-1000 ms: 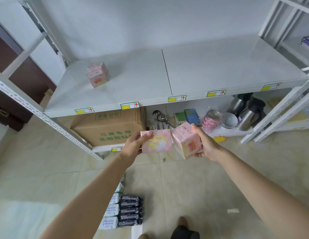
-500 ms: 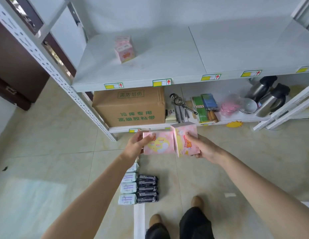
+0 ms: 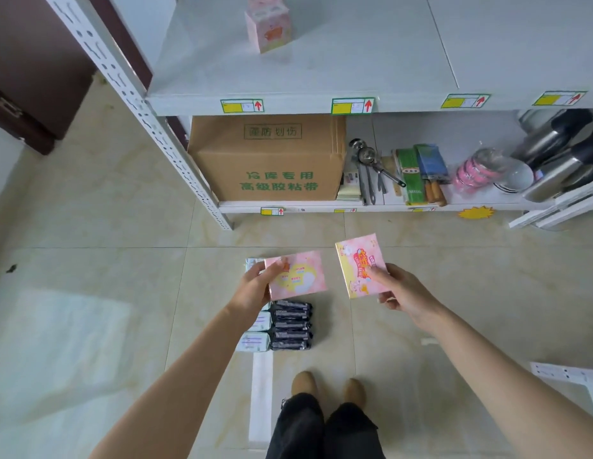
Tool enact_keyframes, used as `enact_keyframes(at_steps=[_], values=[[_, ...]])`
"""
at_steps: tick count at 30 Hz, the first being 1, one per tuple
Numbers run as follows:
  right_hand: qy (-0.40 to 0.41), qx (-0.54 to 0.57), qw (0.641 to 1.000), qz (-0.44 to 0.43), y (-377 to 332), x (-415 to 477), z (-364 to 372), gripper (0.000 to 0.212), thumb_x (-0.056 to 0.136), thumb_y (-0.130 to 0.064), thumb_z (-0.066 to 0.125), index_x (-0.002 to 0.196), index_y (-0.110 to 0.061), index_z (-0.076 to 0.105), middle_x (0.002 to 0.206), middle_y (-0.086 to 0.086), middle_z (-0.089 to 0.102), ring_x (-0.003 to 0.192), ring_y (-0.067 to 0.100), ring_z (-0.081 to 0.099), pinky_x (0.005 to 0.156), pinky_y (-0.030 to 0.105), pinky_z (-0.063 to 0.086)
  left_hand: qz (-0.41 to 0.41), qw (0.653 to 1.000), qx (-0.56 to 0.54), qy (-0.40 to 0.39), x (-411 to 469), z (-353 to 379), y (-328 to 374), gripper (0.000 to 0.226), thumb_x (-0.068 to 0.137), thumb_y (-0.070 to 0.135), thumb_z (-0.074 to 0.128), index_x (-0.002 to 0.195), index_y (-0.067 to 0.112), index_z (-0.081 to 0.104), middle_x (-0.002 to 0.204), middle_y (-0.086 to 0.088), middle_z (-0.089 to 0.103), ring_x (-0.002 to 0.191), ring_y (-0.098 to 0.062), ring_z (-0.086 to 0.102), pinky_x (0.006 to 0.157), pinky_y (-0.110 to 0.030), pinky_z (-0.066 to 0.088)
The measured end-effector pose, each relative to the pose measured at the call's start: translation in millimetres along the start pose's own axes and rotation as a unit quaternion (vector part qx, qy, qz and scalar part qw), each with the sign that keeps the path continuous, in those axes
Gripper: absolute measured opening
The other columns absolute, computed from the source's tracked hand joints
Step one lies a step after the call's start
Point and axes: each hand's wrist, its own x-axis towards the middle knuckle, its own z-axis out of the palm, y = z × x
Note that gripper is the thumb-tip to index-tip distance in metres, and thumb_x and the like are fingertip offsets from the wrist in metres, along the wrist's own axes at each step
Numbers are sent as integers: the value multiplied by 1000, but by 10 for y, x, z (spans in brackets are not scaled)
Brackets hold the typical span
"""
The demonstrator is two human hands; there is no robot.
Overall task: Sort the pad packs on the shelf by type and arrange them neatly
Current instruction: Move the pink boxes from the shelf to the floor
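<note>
The left hand (image 3: 255, 286) grips a flat pink pad pack with a yellow oval print (image 3: 296, 274) by its left edge; the right hand (image 3: 399, 293) pinches a second pink-and-yellow pad pack (image 3: 359, 265) by its right side, the two packs apart; a pink boxy pack (image 3: 268, 23) stands on the white metal shelf (image 3: 354, 54); pale and black wrapped packs (image 3: 281, 327) lie in rows on the beige tiled floor (image 3: 89, 226) below the left hand; a brown cardboard box (image 3: 268, 157) sits on the lower shelf.

Bright, even, diffuse light. A pale rectangular glare patch lies on the glossy floor tiles (image 3: 56, 342) at eight o'clock, probably cast from the left, out of view. Shadows are soft, deepest beneath the upper shelf (image 3: 354, 54) at one o'clock. Wide-angle distortion slants the shelf upright (image 3: 123, 84) at eleven o'clock. Centre sharp; margins slightly soft.
</note>
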Motion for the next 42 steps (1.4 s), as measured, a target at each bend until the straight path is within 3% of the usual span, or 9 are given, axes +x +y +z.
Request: enact_keyframes(at_steps=[5,10,14,19,24,29,32,37,42], values=[[49,23,998,31,451,369,-53,36,85,-38,62,112,-16,53,89,1,62,69,18,56,61,25,41,-5,997,-54,60,359,-158,-364,44,88,31,59,123,4,53,110,-11,65,93,-21,64,84,-33,53],[55,69,991,100,1107,880,-135,39,83,-33,64,115,-13,51,96,5,64,89,27,63,82,37,50,-30,993,-47,103,776,-242,-905,33,89,38,55,114,17,57,99,1,64,91,-17,61,82,-30,48],[33,82,987,133,1620,1279,-82,40,81,-33,68,113,-14,56,104,13,66,84,27,64,70,31,54,-55,988,-54,136,1137,-258,-1412,25,88,42,56,104,22,59,100,1,64,92,-18,61,77,-31,48],[3,102,980,172,2423,1819,84,17,90,-28,55,98,-15,63,83,5,69,61,15,62,67,27,50,-71,987,-55,136,1679,-247,-2152,42,70,51,62,104,26,62,103,0,67,93,-19,63,80,-32,49],[-13,94,974,205,3184,2246,265,12,90,-24,55,93,-18,65,83,6,68,71,18,59,67,26,49,-90,985,-65,134,2178,-239,-2867,23,86,41,55,104,27,63,99,3,69,91,-17,64,88,-36,48],[-36,91,971,219,3779,2609,368,15,86,-28,57,98,-20,62,80,12,72,72,20,62,65,26,43,-102,985,-62,125,2594,-231,-3410,37,79,42,63,110,21,62,102,-1,68,91,-19,64,89,-35,48],[-34,98,968,226,4062,2799,411,16,87,-25,58,102,-20,60,87,10,68,76,22,59,66,26,45,-108,985,-57,123,2773,-257,-3622,30,88,39,54,112,22,61,104,-2,67,88,-17,64,78,-30,50],[-30,97,968,228,4438,3103,479,29,85,-26,60,111,-13,55,87,7,64,76,20,60,68,26,46,-108,987,-39,110,2992,-330,-3855,55,72,48,62,119,20,57,109,-3,67,82,-12,65,59,-18,50],[-42,73,974,210,4680,3328,532,46,73,-28,75,112,-15,56,97,7,63,76,17,62,68,25,50,-94,986,-68,117,3226,-312,-4100,39,79,40,61,112,18,61,107,-3,68,99,-20,64,85,-31,52]])
